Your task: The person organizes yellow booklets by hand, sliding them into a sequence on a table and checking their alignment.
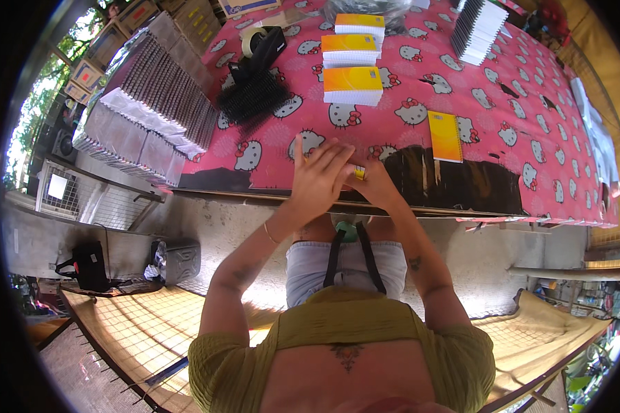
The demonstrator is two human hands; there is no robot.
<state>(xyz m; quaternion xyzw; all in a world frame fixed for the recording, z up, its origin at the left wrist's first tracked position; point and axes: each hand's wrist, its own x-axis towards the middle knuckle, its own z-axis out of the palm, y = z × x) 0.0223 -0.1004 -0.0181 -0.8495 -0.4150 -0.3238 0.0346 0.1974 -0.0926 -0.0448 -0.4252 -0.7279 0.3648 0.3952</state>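
Hands meet at the table's near edge (461,206): the left hand (318,180) lies flat, fingers together, over a small yellow-edged pad (359,172), while the right hand (377,184) pinches its right end. A yellow notebook (445,135) lies well right, nearer the right hand.

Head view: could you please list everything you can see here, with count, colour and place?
notebook stacks: three, orange-yellow covers, table centre, far side
single notebook: one, orange-yellow, right of the hands
white pad stack: one, far right
black comb bindings: one pile, left of the stacks
tape roll: one, far left
tablecloth: pink, cat pattern
unbound page rows: grey-white, table's left end
black bag: one, floor left
left hand, right hand: together at the table's near edge, on a small yellow item
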